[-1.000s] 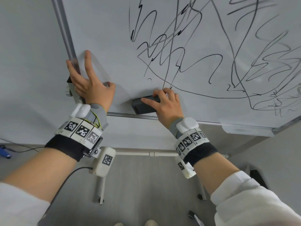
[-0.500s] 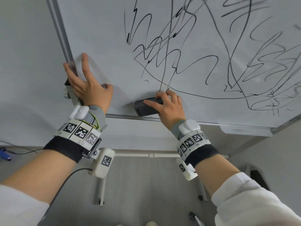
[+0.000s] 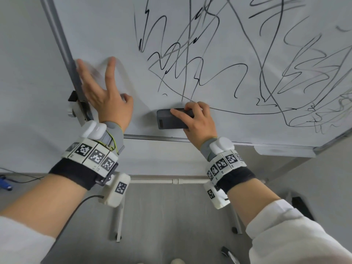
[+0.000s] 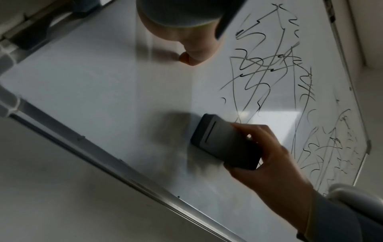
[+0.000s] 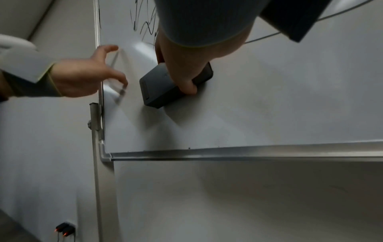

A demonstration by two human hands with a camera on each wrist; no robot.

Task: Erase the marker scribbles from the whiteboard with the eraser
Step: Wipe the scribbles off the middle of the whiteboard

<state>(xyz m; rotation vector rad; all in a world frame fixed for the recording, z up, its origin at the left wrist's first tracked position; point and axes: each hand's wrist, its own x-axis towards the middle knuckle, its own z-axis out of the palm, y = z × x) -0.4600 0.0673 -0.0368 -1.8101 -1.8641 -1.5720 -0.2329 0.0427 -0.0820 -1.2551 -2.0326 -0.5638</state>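
Gripping a dark eraser (image 3: 172,119), the right hand (image 3: 198,123) curls thumb and fingers round it and presses it flat to the whiteboard (image 3: 106,31) near the bottom edge, just under the black scribbles (image 3: 238,60). The left hand (image 3: 106,96) lies on the board's left edge, fingers straight and spread.

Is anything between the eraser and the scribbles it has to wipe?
Nothing visible. The eraser, held by the right hand against the whiteboard, sits just below the nearest scribbles. The left hand rests off to the side by the frame.
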